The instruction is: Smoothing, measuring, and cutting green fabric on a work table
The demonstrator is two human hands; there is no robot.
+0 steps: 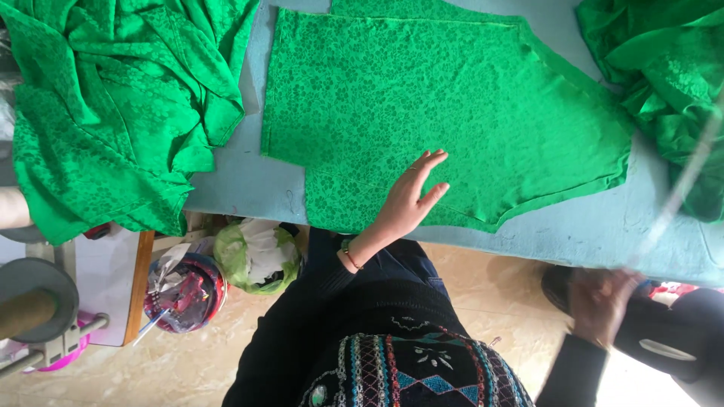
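A flat cut piece of green patterned fabric (422, 98) lies spread on a light blue table (596, 226). My left hand (411, 197) rests palm down on the fabric's near edge, fingers spread and holding nothing. My right hand (599, 301) is below the table's edge at the right, blurred by motion. It seems closed around the lower end of a long thin pale stick (682, 181) that slants up across the table's right side.
Crumpled green fabric is heaped at the left (113, 98) and at the far right (667, 68). Under the table's near edge sit a green bag of scraps (256, 256) and a small bin (185, 294). A dark object (671, 335) is beside my right hand.
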